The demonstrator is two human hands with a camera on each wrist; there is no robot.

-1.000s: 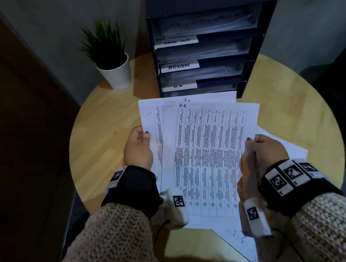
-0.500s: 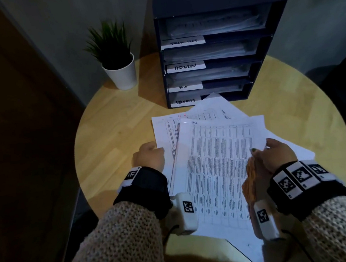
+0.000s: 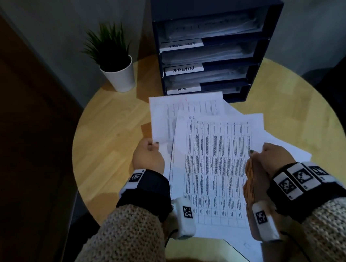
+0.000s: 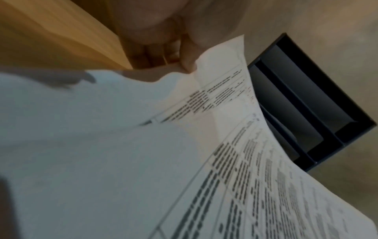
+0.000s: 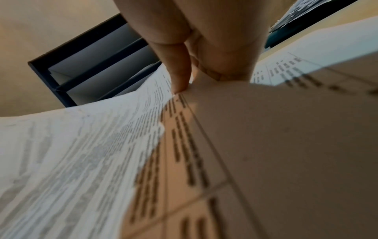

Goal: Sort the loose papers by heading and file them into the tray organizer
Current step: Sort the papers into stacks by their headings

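A printed table sheet headed "H.R" (image 3: 213,165) lies uppermost; my right hand (image 3: 272,156) pinches its right edge (image 5: 184,103) between thumb and fingers. My left hand (image 3: 149,154) pinches the left edge of a second printed sheet (image 3: 185,110), which is raised and fanned out behind the first (image 4: 220,76). More loose papers (image 3: 292,151) lie under them on the table. The dark tray organizer (image 3: 212,48) stands at the back, with labelled trays including "ADMIN" (image 3: 183,69) and "H.R" (image 3: 183,89), each holding papers.
The round wooden table (image 3: 109,141) bears a small plant in a white pot (image 3: 118,72) at the back left. A grey wall is behind it, and a dark door or panel stands at the left. The table's front edge is close to my forearms.
Half a second ago both sheets were low over the pile; now my left hand has raised its sheet toward the organizer, covering the bottom tray label. The right hand keeps its hold.
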